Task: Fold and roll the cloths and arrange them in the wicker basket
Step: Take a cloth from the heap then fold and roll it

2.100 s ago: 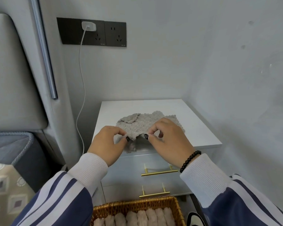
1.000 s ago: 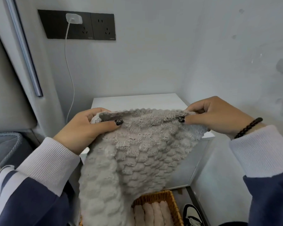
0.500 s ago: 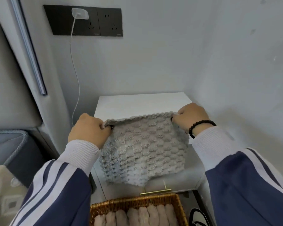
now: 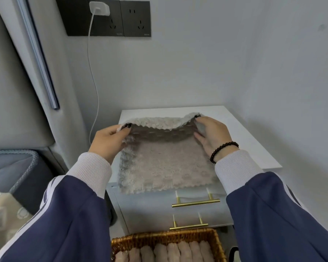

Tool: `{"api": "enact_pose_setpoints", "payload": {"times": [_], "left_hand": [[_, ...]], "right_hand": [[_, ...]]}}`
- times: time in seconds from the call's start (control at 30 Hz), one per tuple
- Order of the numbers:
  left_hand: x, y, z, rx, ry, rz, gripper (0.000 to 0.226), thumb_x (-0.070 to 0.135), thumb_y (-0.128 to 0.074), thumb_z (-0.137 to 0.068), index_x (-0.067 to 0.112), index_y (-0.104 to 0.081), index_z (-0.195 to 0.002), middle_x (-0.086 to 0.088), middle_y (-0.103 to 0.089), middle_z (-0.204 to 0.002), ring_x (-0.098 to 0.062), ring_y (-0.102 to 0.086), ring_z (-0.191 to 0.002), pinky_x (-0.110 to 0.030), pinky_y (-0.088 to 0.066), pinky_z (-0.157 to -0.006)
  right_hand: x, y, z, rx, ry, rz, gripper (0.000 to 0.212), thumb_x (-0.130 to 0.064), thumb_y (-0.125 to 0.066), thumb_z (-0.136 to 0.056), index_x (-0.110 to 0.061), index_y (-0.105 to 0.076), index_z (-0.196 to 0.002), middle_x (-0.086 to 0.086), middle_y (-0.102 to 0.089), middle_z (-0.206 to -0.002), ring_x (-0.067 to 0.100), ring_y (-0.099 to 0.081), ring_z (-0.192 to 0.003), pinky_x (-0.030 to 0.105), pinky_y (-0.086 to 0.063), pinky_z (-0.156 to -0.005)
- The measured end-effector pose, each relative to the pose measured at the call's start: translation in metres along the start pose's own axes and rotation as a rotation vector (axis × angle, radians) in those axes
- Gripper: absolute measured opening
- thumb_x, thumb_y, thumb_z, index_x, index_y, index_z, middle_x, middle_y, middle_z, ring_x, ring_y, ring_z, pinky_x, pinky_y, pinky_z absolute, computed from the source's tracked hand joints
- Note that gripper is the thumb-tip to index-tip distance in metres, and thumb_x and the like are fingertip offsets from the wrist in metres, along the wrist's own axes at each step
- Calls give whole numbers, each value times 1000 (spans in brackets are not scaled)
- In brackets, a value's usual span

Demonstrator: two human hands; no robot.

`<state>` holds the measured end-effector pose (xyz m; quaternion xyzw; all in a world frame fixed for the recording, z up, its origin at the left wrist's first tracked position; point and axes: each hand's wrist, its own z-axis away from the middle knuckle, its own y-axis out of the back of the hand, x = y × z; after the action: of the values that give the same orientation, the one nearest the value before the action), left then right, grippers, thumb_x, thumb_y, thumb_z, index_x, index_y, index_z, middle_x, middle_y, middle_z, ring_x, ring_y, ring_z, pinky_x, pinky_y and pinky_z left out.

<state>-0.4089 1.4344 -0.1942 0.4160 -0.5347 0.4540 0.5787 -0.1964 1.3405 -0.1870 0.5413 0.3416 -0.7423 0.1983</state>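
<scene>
White rectangular tabletop (image 4: 240,133) of a bedside cabinet set in a corner between grey walls. A grey, bobble-textured square cloth (image 4: 165,163) lies spread on its near half, its scalloped near edge hanging just over the front edge above two drawers with brass bar handles (image 4: 195,201); the far edge is lifted off the surface. Below the cabinet front stands a brown wicker basket (image 4: 165,239) holding a row of pale rolled cloths (image 4: 169,252).

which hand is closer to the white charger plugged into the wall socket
Left. The left hand pinches the gray cloth's far left corner, below the charger; the right hand holds the far right corner, farther right.
</scene>
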Motion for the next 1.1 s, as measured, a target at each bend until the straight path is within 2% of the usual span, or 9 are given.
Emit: {"api": "enact_pose_setpoints", "payload": {"times": [0.13,0.23,0.33,0.4,0.53,0.63,0.77,0.93,1.1], "left_hand": [[0,5,1,-1,-3,5,11,13,-67,-89,23,-72,-85,0,-72,-96,-17,-65,-102,-37,-51,-96],[-3,13,3,-30,40,-7,19,3,-63,-88,19,-74,-86,-4,-75,-88,-20,-68,-100,-34,-52,-87],[0,21,10,-75,37,0,18,0,-62,-87,12,-75,-88,-7,-76,-88,-21,-70,-97,-34,-52,-88],[2,26,14,-102,28,-6,16,1,-61,-88,9,-74,-89,-9,-76,-90,-20,-70,-96,-35,-52,-91],[-1,37,20,-168,-14,-87,17,4,-66,-85,14,-77,-94,-2,-74,-103,-18,-67,-105,-35,-51,-94],[-4,43,30,-256,-106,-244,27,-3,-68,-82,21,-78,-87,10,-73,-106,-3,-64,-101,-22,-48,-92],[-14,51,39,-394,-163,-518,39,-4,-71,-79,35,-76,-83,9,-65,-119,2,-58,-108,-16,-39,-95],[-18,54,47,-444,-177,-654,34,-1,-70,-81,30,-77,-94,8,-56,-136,4,-50,-116,-9,-34,-93],[-17,53,50,-516,-193,-820,33,9,-74,-78,39,-77,-92,14,-44,-145,-3,-38,-134,-25,-25,-113]], "right_hand": [[-3,5,-3,2,-26,-91,12,-17,-56,-88,-16,-64,-80,6,-67,-101,27,-59,-111,46,-45,-101],[1,13,-5,85,16,200,17,-11,-67,-82,-18,-73,-67,8,-73,-95,22,-66,-93,41,-51,-94],[1,24,-1,141,105,444,26,6,-65,-79,-19,-70,-72,2,-70,-89,10,-61,-74,18,-51,-64],[-2,32,3,162,142,532,25,7,-65,-80,-17,-70,-81,-3,-64,-79,9,-56,-61,15,-46,-51],[-9,43,9,161,151,682,26,-3,-74,-78,-12,-64,-100,1,-61,-90,14,-59,-71,25,-53,-65],[-4,54,15,135,114,785,30,-10,-77,-77,-14,-61,-102,1,-60,-101,19,-61,-89,32,-52,-79],[9,66,20,108,95,857,32,-12,-77,-77,-12,-61,-104,2,-60,-103,18,-57,-91,28,-46,-78],[13,72,22,89,126,838,28,-8,-75,-79,-11,-63,-104,4,-57,-105,16,-55,-100,25,-42,-80],[17,73,23,112,159,832,23,-3,-73,-79,-14,-65,-97,8,-62,-114,17,-56,-111,24,-42,-79]]}}
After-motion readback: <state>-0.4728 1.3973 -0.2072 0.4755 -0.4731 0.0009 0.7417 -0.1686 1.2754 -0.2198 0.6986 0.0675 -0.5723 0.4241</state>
